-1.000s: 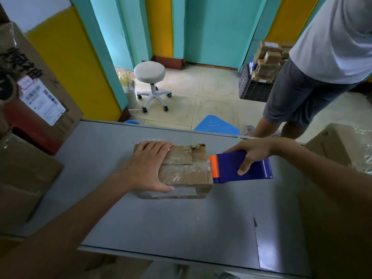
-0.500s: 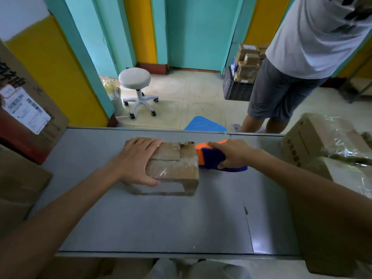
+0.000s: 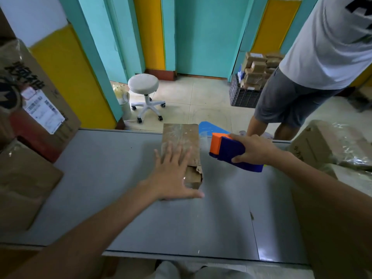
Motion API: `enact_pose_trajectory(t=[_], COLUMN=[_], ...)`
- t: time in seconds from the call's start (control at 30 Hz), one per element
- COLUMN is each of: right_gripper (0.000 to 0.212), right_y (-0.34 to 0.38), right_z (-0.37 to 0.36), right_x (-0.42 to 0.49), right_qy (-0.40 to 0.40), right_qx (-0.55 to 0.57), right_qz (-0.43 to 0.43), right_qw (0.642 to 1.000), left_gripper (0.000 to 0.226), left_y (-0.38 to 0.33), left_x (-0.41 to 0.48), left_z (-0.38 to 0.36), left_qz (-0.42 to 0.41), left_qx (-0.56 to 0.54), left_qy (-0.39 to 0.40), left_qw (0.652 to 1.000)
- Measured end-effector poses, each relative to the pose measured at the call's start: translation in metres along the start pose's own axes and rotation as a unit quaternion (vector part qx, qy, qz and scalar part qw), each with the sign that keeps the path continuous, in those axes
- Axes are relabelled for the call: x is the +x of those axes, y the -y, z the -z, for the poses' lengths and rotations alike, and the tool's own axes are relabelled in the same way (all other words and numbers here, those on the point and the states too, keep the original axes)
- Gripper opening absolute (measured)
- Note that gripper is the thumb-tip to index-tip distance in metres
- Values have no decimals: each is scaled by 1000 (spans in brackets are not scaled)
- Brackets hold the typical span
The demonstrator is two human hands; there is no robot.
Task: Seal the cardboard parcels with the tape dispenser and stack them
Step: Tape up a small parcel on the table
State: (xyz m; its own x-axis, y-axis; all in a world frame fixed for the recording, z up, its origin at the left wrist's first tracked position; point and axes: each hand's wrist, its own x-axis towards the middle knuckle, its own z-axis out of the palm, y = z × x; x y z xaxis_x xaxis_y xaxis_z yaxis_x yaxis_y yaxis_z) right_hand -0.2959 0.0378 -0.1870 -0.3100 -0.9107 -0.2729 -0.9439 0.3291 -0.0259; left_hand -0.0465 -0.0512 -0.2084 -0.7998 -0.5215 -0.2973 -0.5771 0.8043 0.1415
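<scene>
On the bench (image 3: 100,178) close before me, my left grip (image 3: 173,178) lies flat and spread, pressing down the parcel (image 3: 181,137) and clasping nothing. The parcel's long axis runs straight away from me, torn end nearest. Just right of it, apart, my right grip (image 3: 254,151) is curled round the tape dispenser (image 3: 229,150), its orange nose facing the parcel's long side, so I judge that grip tapes next.
</scene>
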Motion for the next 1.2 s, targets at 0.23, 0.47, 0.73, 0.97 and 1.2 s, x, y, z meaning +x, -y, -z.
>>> enact_pose_trajectory(t=[0.23, 0.47, 0.73, 0.97, 1.2], right_gripper=[75, 77, 77, 76, 75], right_y=[12, 14, 16, 17, 29], right_z=[6, 22, 54, 58, 62], right_x=[-4, -5, -6, -13, -16], right_qy=[7, 13, 6, 10, 32], right_qx=[83, 157, 193, 193, 207], right_qz=[29, 18, 28, 9, 30], right_qw=[996, 987, 981, 981, 977], left_gripper=[98, 113, 104, 78, 85], left_y=[3, 4, 26, 73, 12], left_x=[4, -5, -17, -30, -10], left_z=[-20, -21, -2, 39, 14], left_qz=[7, 5, -67, -39, 161], left_qx=[93, 24, 4, 146, -69], left_qy=[-86, -68, -25, -31, -73], left_qw=[992, 997, 997, 988, 982])
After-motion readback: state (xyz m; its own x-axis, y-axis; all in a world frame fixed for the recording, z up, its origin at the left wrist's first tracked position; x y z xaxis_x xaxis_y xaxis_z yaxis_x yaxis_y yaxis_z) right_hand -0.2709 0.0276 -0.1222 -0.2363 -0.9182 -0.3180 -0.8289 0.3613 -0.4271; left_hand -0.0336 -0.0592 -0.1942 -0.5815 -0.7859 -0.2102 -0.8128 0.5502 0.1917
